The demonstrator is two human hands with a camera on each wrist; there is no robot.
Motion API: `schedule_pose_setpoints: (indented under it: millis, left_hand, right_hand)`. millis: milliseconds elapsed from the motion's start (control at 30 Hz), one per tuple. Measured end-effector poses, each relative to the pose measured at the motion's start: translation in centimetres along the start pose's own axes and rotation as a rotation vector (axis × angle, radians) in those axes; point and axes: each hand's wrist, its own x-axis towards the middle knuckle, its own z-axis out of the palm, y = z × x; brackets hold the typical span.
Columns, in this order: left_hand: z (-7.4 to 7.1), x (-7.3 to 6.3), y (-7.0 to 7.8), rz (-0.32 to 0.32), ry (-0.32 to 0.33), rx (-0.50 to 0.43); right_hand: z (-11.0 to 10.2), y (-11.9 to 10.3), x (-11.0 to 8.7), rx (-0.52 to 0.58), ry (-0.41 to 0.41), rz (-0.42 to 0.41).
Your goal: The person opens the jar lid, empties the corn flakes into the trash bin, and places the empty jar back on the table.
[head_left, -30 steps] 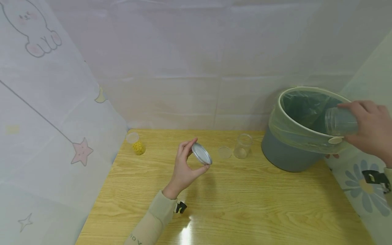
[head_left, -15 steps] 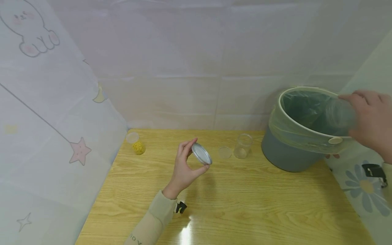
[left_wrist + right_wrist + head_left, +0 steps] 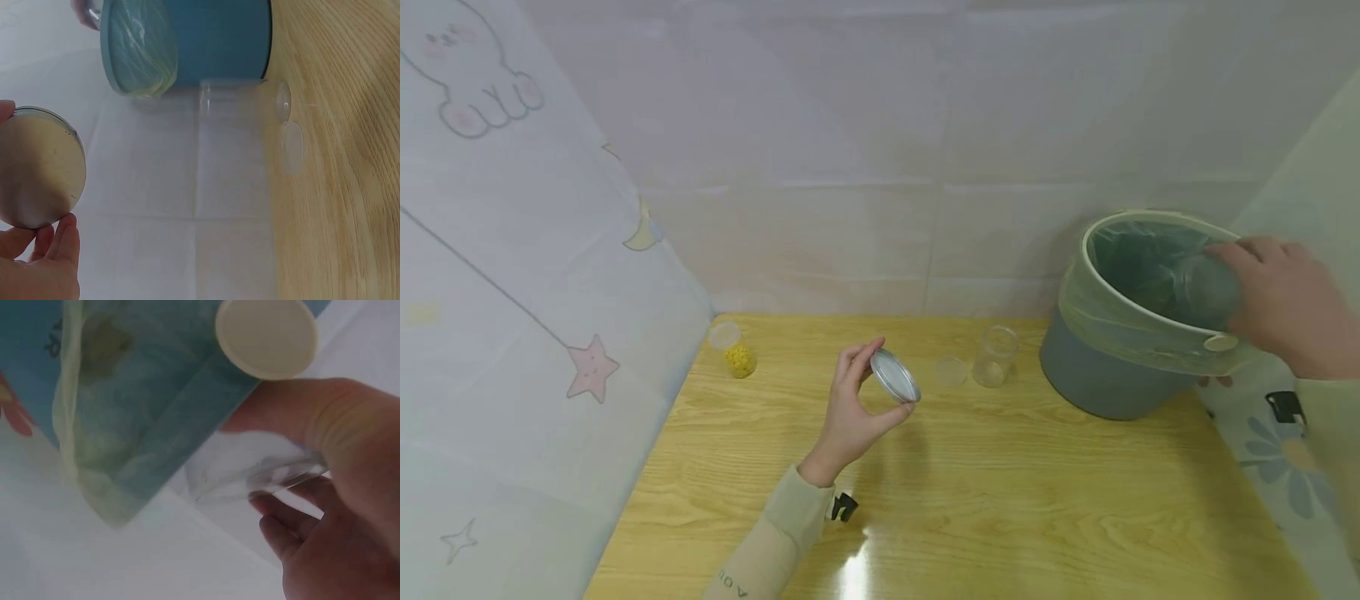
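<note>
Left hand [image 3: 850, 419] wide around silver lid [image 3: 895, 377]

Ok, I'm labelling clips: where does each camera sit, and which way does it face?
Head: on the head, facing forward and down at the table; left hand and right hand show.
Left wrist: on that wrist, facing lid and bin; left fingers, part of right hand show.
Right wrist: on that wrist, facing liner and held jar; right fingers show.
Head and left wrist share the lid.

silver lid [image 3: 895, 376], blue-grey bin [image 3: 1097, 375], yellow wood-grained table [image 3: 1037, 500], pink star [image 3: 592, 369] on pale wall [image 3: 820, 100]
</note>
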Motion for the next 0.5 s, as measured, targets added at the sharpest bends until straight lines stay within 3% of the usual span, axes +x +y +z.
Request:
schedule_pose_setpoints:
  millis: [33, 267, 500]
  left_hand:
    - [0.0, 0.1, 0.4, -0.003, -0.004, 0.0]
    - [-0.1, 0.2, 1.1, -0.02, -0.003, 0.006]
    - [0.0, 0.3, 1.1, -0.013, -0.004, -0.001]
  right_hand:
    - [0.4, 0.2, -0.3, -0.008, -0.042, 0.005]
    - [0.8, 1.1, -0.4, -0.022, -0.052, 0.039]
    - [-1.3, 0.4, 0.6, 0.041, -0.059, 0.199]
